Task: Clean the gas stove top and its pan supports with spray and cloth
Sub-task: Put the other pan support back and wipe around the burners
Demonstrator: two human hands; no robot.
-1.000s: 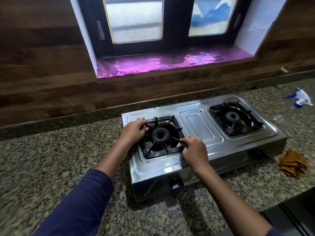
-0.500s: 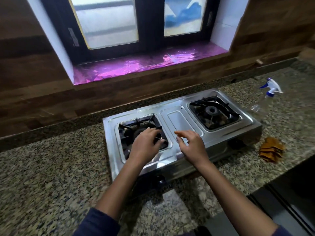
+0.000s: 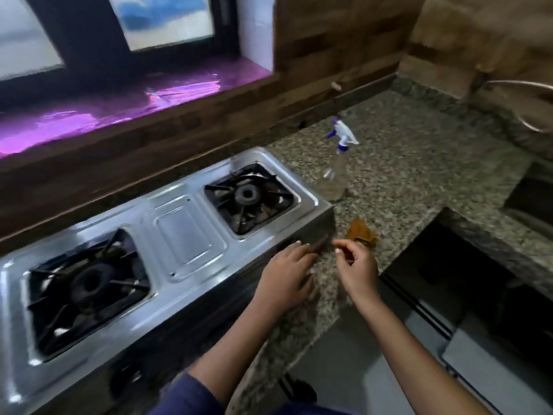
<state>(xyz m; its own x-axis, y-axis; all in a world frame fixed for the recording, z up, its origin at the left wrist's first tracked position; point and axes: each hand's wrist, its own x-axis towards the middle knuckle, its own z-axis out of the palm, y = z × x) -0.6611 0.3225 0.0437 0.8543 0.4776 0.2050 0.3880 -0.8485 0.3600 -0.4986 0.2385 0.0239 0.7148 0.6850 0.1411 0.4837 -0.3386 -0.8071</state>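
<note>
I see both hands empty, fingers loosely spread: left hand [image 3: 285,275] by the stove [image 3: 182,235] front, right hand [image 3: 357,269] seemingly just short of the cloth [image 3: 360,233].

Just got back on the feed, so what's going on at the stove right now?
A person stands at a two-burner gas stove on a granite counter. Both hands are empty: the left hand hovers by the stove's right front corner, and the right hand is open, close to the brown cloth. The spray bottle stands untouched beyond it. Both pan supports sit on their burners.
</note>
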